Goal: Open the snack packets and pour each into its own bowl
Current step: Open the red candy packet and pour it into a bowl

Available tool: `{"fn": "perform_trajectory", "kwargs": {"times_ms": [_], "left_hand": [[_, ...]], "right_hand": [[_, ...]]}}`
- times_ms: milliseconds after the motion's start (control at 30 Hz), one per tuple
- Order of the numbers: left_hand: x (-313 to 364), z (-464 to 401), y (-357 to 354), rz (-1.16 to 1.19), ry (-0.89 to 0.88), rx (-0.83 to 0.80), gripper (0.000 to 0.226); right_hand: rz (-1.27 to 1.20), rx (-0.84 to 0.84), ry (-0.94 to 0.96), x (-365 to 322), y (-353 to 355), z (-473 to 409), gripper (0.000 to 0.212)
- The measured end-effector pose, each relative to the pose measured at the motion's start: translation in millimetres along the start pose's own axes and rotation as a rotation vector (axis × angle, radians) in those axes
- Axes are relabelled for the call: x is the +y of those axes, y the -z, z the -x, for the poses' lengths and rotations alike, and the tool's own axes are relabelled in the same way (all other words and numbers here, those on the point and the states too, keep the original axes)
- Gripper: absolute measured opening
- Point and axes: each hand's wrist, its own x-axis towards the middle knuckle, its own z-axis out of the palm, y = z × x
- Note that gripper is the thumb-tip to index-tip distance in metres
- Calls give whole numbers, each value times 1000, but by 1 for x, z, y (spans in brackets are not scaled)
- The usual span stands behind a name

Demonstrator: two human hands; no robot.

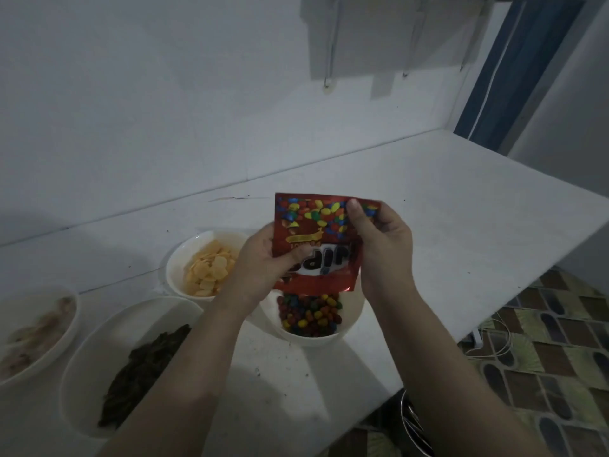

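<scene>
A red candy packet [321, 232] hangs upside down over a white bowl [342, 336], its open mouth pointing down. Coloured coated candies [308, 313] lie heaped in that bowl just under the packet's mouth. My left hand [263, 258] grips the packet's left edge, thumb across the front. My right hand [379, 239] pinches the packet's upper right corner. A white bowl of pale yellow chips [211, 268] stands to the left behind my left hand. A larger white bowl holds dark strips [145, 371]. At the far left another white bowl holds pale pinkish snacks [36, 331].
All bowls stand on a white table [461, 219] against a white wall. The table's right edge drops to a patterned tiled floor [560, 374] with a white cable on it. A metal rack [415, 423] shows below the table's front edge.
</scene>
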Motion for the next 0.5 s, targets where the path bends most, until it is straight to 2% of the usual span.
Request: {"fn": "perform_trajectory", "kwargs": {"times_ms": [100,233,300,400,500], "left_hand": [[-9,3,4,-87,65,-97,21],[-13,0,13,-228,92,-120,24],[-8,-2,15,-220,78,-117,28],[4,-4,11,-24,21,-37,33],[8,-6,6,222,47,87,37]], "right_hand": [[-42,20,35,-11,0,-5,15],[-8,32,54,-11,-2,-4,14],[38,28,72,-11,-2,-4,15],[115,-13,109,-7,-3,-2,16],[133,-58,97,-1,-5,6,13]]}}
